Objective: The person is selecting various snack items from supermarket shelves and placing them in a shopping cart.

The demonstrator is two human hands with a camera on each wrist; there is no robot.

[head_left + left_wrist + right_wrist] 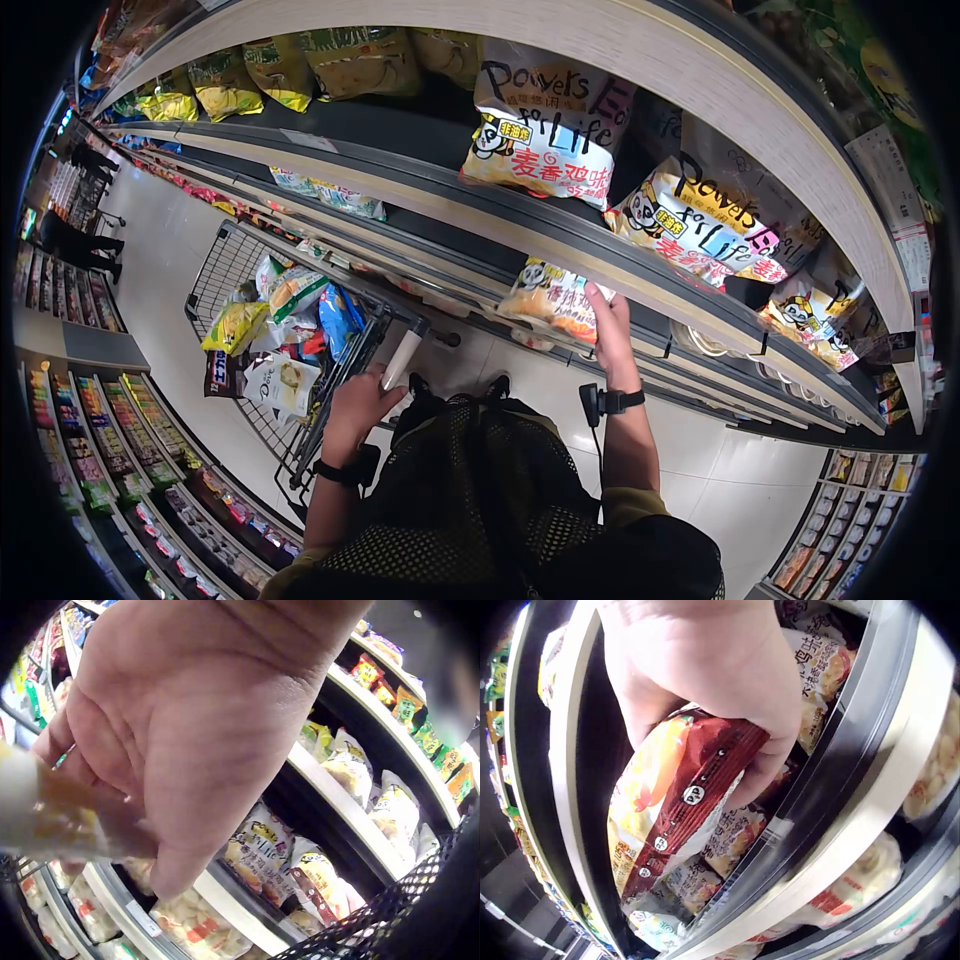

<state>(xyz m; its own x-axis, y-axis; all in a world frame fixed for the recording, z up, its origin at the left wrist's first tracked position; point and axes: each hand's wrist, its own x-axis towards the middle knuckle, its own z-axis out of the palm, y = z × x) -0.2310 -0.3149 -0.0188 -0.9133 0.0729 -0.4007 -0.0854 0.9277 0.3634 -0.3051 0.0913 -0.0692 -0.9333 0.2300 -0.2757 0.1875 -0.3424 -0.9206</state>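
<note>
My right hand point(613, 328) grips a snack bag point(552, 297) by its edge, just in front of a lower shelf. Seen in the right wrist view, the bag point(654, 796) has a dark red sealed strip, with thumb and fingers point(757, 776) pinching its top. Down to the left, my left hand point(356, 412) is wrapped round the pale handle point(404, 357) of a shopping cart point(215, 268). The left wrist view shows that hand point(187, 742) close up, its fingers partly hidden behind the blurred handle point(67, 817).
The cart carries several packages, among them a yellow bag point(236, 328) and a blue bag point(340, 318). Shelves point(400, 165) with more snack bags point(540, 150) curve along the front. Low racks point(170, 490) stand behind on the left; people point(75, 245) are far down the aisle.
</note>
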